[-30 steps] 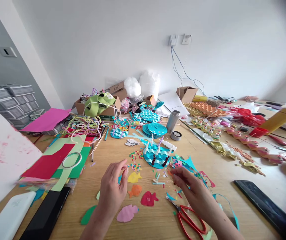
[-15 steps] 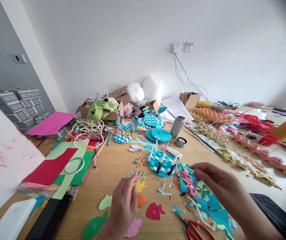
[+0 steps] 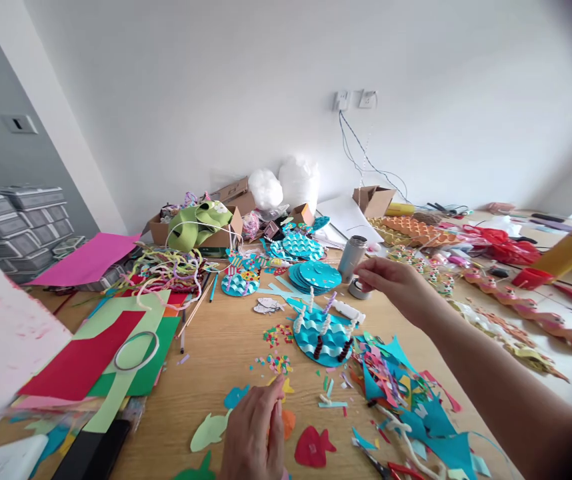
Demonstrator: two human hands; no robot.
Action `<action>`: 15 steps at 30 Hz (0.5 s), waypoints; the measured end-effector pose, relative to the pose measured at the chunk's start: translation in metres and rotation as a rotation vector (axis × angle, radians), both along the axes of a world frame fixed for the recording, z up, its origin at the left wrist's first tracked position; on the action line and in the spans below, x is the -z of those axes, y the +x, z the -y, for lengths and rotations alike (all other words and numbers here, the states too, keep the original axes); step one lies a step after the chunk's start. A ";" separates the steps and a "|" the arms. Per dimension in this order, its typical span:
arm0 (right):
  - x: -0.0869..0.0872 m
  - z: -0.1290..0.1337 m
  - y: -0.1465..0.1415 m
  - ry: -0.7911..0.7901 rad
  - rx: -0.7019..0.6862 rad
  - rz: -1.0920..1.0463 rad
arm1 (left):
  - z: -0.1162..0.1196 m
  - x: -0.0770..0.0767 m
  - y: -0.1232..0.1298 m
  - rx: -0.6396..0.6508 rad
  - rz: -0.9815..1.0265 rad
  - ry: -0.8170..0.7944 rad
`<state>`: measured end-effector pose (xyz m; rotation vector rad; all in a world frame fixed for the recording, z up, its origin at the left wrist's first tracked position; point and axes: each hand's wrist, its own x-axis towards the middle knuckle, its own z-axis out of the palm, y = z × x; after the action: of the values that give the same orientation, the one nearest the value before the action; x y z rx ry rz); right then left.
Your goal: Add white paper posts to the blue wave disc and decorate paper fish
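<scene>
My left hand (image 3: pixel 256 433) is over the near middle of the table, fingers stretched forward and nothing visible in them. Around it lie paper fish: light green (image 3: pixel 209 430), red (image 3: pixel 314 447), orange (image 3: pixel 289 423), blue (image 3: pixel 236 397), and yellow partly behind its fingertips. My right hand (image 3: pixel 383 280) reaches out to a round grey ring-like piece (image 3: pixel 357 291), thumb and forefinger slightly apart just above it; contact is unclear. Behind it stands a steel flask (image 3: pixel 353 257). A blue wavy paper disc (image 3: pixel 316 340) with twisted stems stands between the hands, beside a white tube (image 3: pixel 349 311).
Stacked blue discs (image 3: pixel 316 275) lie at mid-table. Paper scraps (image 3: pixel 396 380) and red-handled pliers (image 3: pixel 401 471) are at right front. Coloured sheets (image 3: pixel 81 347) with a tape ring (image 3: pixel 137 350) lie left. An open carton (image 3: pixel 223 237) and white bags (image 3: pixel 299 183) stand at the back.
My right hand has moved forward and left, from above the scraps to the grey ring-like piece. My left hand is slightly lower in view. The camera view has shifted a little.
</scene>
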<state>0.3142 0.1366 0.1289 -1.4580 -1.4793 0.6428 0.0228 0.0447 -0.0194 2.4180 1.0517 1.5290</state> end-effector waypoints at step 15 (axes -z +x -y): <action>0.060 -0.148 0.018 -0.337 0.084 0.455 | -0.006 0.024 0.012 -0.140 0.095 0.077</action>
<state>0.3322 0.2847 0.0692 -2.0176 -1.6952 0.5485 0.0344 0.0506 -0.0436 2.3386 1.1867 1.7402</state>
